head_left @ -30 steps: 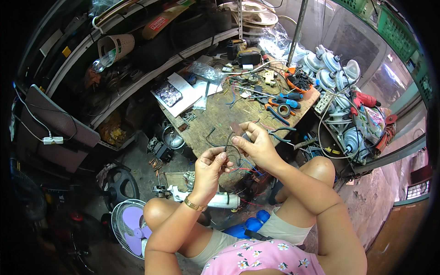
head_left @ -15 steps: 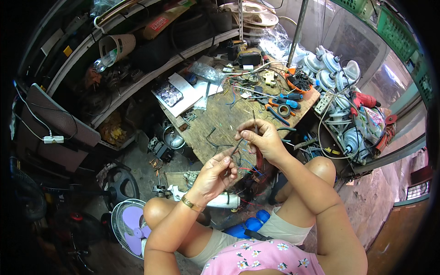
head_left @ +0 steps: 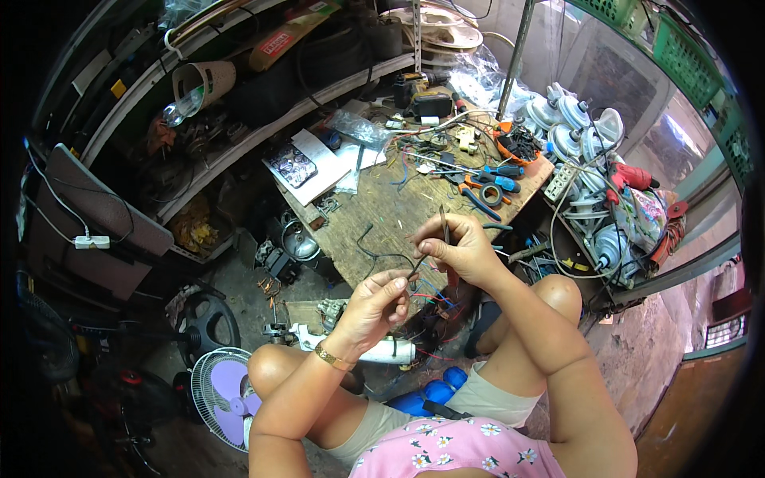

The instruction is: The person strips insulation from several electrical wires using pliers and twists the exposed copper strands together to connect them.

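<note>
over the near edge of the wooden tabletop, both hands meet around a dark cable. the left hand has its thumb and forefinger closed on it, the other fingers curled beneath, which would steady the cable from below. the right hand is wrapped round a thin dark strip, blade-like, whose narrow end points up past the knuckles; a reddish piece under the palm may be its other end. the right thumb and forefinger also seem to pinch the cable, so the short span between the hands is probably kept firm; whether the strip touches it i cannot tell.

the hands are close together, likely because little cable is being handled at once. one black wire lies on the tabletop just beyond the left hand, toward the left edge, and red and blue wires spread at the near edge beneath the hands, seemingly loose.

toward the right edge, pliers with blue and orange handles and a roll of dark tape lie beside the blue-handled screwdrivers, perhaps set there for easy reach by the right hand. an orange bowl at the far right corner gathers small dark pieces, presumably to stop them scattering. by the left edge, white papers lie under a patterned phone-like slab, apart from the metal clutter.
</note>
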